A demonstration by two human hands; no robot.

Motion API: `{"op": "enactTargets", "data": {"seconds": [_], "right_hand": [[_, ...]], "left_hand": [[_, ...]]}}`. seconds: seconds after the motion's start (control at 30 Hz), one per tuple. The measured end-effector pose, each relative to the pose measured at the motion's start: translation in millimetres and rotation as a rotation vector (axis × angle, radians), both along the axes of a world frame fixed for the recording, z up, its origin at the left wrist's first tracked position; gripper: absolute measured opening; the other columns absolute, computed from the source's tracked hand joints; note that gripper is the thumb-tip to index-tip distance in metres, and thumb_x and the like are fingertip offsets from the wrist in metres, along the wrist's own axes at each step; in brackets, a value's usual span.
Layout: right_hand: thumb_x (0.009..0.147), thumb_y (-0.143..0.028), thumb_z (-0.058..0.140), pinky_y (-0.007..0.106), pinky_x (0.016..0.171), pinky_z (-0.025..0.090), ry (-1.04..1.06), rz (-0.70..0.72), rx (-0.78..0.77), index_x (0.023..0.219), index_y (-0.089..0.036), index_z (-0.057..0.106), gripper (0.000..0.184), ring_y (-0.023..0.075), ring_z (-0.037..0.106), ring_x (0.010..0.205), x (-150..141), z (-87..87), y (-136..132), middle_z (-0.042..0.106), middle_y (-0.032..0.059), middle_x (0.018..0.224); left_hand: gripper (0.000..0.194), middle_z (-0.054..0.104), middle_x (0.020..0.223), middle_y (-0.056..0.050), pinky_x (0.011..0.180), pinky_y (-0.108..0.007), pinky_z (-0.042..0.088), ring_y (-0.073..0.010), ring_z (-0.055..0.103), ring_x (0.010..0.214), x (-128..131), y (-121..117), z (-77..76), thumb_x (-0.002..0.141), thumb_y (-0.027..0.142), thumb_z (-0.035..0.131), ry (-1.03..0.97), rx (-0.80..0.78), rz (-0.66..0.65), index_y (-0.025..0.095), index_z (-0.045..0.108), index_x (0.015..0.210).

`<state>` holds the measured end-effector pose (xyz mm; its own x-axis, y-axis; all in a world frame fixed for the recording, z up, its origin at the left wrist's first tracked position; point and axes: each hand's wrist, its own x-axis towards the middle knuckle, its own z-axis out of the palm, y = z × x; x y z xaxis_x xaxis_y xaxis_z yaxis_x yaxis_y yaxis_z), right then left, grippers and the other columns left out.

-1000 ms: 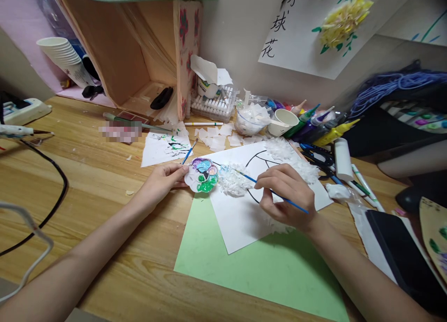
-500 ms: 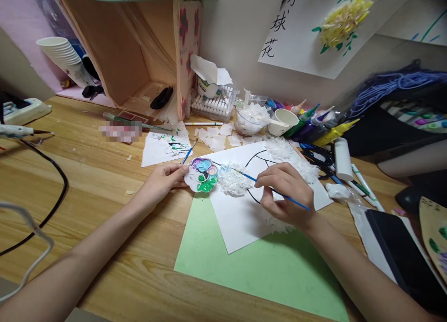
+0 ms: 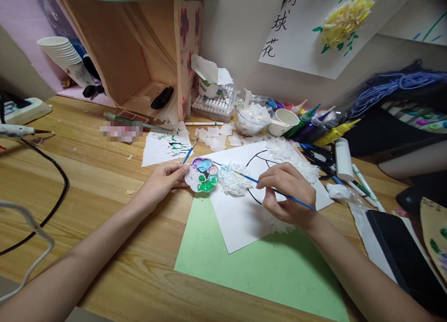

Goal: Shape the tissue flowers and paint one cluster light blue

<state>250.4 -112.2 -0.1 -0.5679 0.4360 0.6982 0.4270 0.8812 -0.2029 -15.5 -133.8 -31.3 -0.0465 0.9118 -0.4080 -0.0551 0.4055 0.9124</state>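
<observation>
Brushwork seems the step in hand: we judge that we are tinting a ruffled cluster (image 3: 235, 183) with pale blue paint (image 3: 225, 168). It sits near the left edge of a white sheet (image 3: 232, 224), next to the palette (image 3: 190, 183). Our left hand (image 3: 165, 176) pinches the palette by its rim, face toward us; our right hand (image 3: 289, 191) grips the brush (image 3: 249, 178) like a pen, bristles pointing left at the cluster's top. Whether they touch it or hover just over it, we cannot tell.

The next move, to our eye, calls for a light dab into the folds, since pressing could flatten them. Most of the cluster is white, so the tinting looks barely begun.

The cluster looks like crumpled thin paper, frilly and domed; other clusters (image 3: 279, 148) bunch toward the sheet's far right. Smooth black lines (image 3: 256, 158) curve across the sheet. The palette is flower-shaped, probably plastic, with rounded wells and thick, wet-looking green. The brush is slim, its handle glossy blue. Matt green card (image 3: 216, 256) lies under the sheet, on the grained wooden table (image 3: 122, 256). A second brush (image 3: 190, 150) slants up by our left hand; we cannot tell whether it is held.
</observation>
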Motion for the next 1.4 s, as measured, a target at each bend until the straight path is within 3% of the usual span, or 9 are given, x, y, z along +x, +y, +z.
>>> {"op": "enactTargets", "data": {"seconds": [0.53, 1.4], "right_hand": [[0.063, 0.001, 0.045, 0.031, 0.056, 0.045, 0.036, -0.01, 0.002, 0.074, -0.02, 0.052, 0.024, 0.0146, 0.05, 0.06, 1.5, 0.6, 0.5, 0.057, 0.0007, 0.06], [0.063, 0.002, 0.048, 0.033, 0.06, 0.046, -0.002, -0.04, 0.027, 0.076, -0.02, 0.053, 0.026, 0.0159, 0.052, 0.063, 1.1, -3.3, 2.8, 0.059, 0.0014, 0.063]], "left_hand": [[0.028, 0.07, 0.077, -0.002, 0.072, -0.023, 0.053, -0.0136, 0.065, 0.073, -1.4, -0.1, -1.7, 0.067, 0.041, 0.068, -0.001, 0.006, -0.015, 0.016, 0.068, 0.079], [0.032, 0.071, 0.08, -0.004, 0.078, -0.029, 0.053, -0.0171, 0.065, 0.078, -2.3, -0.7, -2.2, 0.068, 0.044, 0.067, 0.037, 0.013, -0.035, 0.017, 0.068, 0.083]]}}
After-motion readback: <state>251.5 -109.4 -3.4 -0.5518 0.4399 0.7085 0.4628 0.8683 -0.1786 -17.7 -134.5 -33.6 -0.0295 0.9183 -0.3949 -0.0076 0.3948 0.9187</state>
